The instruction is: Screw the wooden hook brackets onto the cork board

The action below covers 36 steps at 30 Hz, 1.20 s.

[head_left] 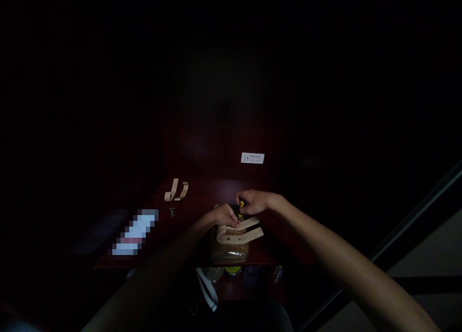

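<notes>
My right hand (253, 201) is closed around the yellow-and-black handle of what looks like a screwdriver (242, 204), with the tool pointing down. Just to its left, my left hand (226, 215) has its fingers closed at the far side of a pale bentwood piece (240, 237). This piece is U-shaped, with two prongs toward the right and two dark holes in the nearer prong. Beneath it is a brown, shiny, plastic-wrapped block (230, 253) near the table's front edge. The tool's tip and the left fingertips are partly hidden.
Two more curved wooden pieces (171, 190) lie at the table's far left, with small metal screws (172, 211) in front. A blurred-out bright rectangle (135, 233) is on the left. A white socket plate (252, 158) is behind. Jars (233, 270) and a white strap (207, 289) show below.
</notes>
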Available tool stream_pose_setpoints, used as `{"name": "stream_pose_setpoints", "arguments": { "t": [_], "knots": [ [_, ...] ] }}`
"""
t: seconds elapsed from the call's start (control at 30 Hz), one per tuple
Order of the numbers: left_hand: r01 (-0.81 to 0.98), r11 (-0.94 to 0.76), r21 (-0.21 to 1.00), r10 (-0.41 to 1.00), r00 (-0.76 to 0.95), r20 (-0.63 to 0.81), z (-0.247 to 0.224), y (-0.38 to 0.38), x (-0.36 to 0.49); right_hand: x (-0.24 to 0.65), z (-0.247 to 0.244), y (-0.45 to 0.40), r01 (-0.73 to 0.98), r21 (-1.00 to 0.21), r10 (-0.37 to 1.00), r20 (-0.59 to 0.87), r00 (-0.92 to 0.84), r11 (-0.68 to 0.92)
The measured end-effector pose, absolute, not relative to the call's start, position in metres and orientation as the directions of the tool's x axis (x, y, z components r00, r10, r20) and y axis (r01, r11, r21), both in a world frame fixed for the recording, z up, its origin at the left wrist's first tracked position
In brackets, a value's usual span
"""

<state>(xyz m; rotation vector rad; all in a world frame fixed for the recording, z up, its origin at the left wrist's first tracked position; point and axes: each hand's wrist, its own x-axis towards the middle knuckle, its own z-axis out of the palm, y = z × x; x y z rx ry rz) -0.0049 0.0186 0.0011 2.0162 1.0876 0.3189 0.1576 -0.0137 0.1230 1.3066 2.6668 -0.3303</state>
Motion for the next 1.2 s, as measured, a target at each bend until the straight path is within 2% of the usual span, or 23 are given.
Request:
{"name": "stream_pose_setpoints", "arguments": {
  "t": [0.2,0.37,0.67,0.9,1.2],
  "knots": [
    [0.569,-0.321,0.757,0.776,0.617,-0.135,0.0028,0.0174,-0.0058,0.1577,0.1262,-0.0154,0.795,-0.104,0.755,-0.260,-0.602,0.598],
    [0.561,-0.330,0.759,0.776,0.619,-0.120,0.0009,0.0183,-0.0056,0.1562,0.1261,-0.0194,0.813,-0.130,0.756,-0.309,-0.577,0.567],
    [0.605,-0.307,0.735,0.807,0.574,-0.136,-0.0008,0.0181,-0.0059,0.1574,0.1236,-0.0196,0.797,-0.171,0.743,-0.292,-0.603,0.579],
    [0.576,-0.333,0.747,0.789,0.604,-0.114,-0.0026,0.0196,-0.0064,0.1592,0.1204,-0.0198,0.793,-0.162,0.752,-0.252,-0.609,0.588],
    [0.603,-0.330,0.726,0.797,0.590,-0.128,0.0044,0.0143,-0.0038,0.1594,0.1181,-0.0154,0.795,-0.165,0.745,-0.278,-0.606,0.584]
  ]
}}
